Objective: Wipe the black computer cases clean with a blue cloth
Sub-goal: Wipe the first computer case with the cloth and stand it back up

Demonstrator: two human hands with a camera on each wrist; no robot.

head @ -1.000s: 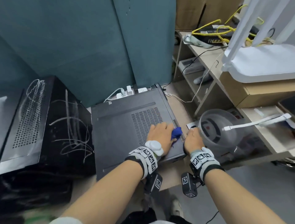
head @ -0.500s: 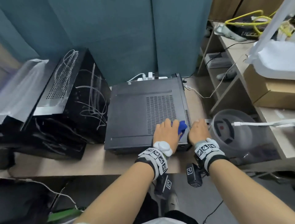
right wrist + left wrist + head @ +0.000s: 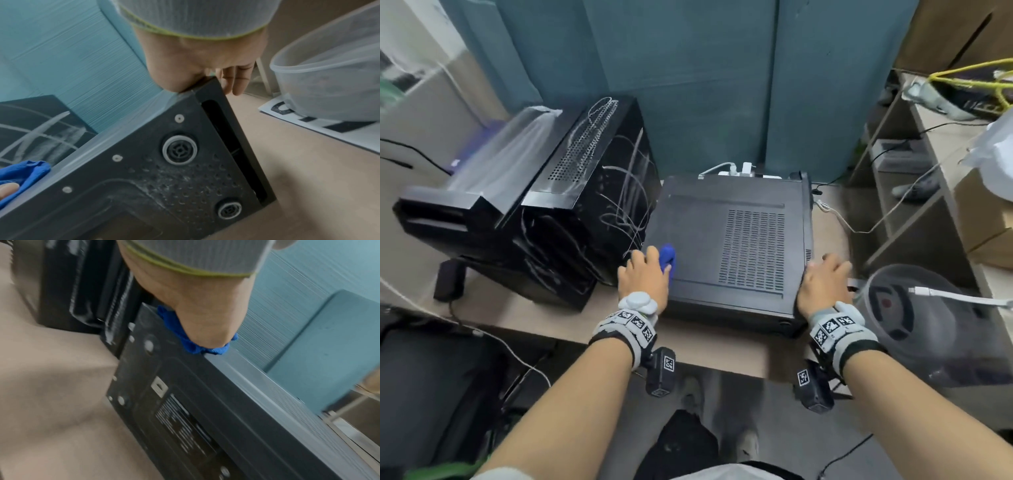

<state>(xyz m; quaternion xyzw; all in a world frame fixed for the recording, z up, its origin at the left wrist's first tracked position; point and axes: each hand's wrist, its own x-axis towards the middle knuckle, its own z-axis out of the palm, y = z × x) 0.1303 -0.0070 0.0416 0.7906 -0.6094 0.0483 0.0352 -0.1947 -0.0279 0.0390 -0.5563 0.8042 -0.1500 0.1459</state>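
Note:
A black computer case (image 3: 729, 236) lies flat on the bench, its vented panel facing up. My left hand (image 3: 645, 272) holds a bunched blue cloth (image 3: 667, 255) and presses it on the case's near left corner. In the left wrist view my palm covers most of the blue cloth (image 3: 176, 331). My right hand (image 3: 825, 277) grips the near right corner of the case (image 3: 174, 170), with its fingers (image 3: 236, 78) hanging down the side. A second black case (image 3: 585, 212), marked with white scribbles, stands just to the left.
A clear plastic tub (image 3: 914, 315) sits on the bench right of the case, a white cable (image 3: 962, 298) lying across it. A white power strip (image 3: 743, 169) lies behind the case by the teal wall panels. Wooden shelving (image 3: 941, 192) with boxes and cables runs along the right.
My left hand has slid the blue cloth from the case's near right corner across to its near left corner. My right hand has stayed at the right corner.

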